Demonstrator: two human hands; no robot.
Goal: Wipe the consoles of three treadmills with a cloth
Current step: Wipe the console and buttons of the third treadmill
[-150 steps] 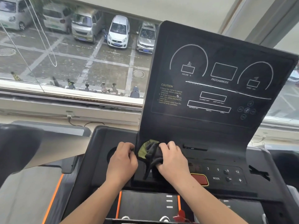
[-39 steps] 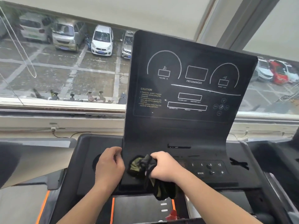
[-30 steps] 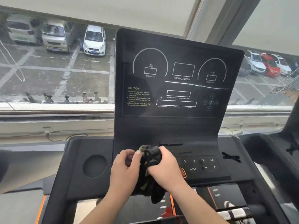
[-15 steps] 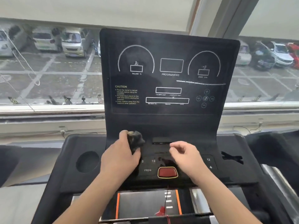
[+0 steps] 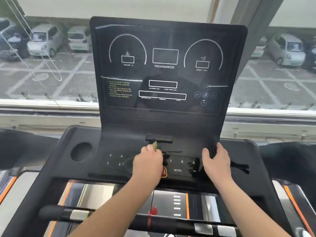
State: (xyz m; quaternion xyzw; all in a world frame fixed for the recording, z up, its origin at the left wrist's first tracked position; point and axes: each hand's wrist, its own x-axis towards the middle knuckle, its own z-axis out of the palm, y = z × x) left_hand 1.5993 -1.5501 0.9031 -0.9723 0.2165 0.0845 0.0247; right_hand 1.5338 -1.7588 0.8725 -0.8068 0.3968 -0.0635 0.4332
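Observation:
A black treadmill console with an upright display panel and a button deck fills the middle of the head view. My left hand is closed on a dark cloth with a green edge and presses it on the deck's centre, just left of the "MODE" keys. Most of the cloth is hidden under the hand. My right hand rests flat with fingers apart on the console's right side, holding nothing.
A round cup recess sits at the console's left. A red stop button with a red safety cord lies below my left hand. A handlebar crosses the front. Neighbouring treadmills flank both sides before a window.
The cloth passed from my right hand to my left, which has slid it right across the button deck. My right hand moved away to the console's right side and opened flat.

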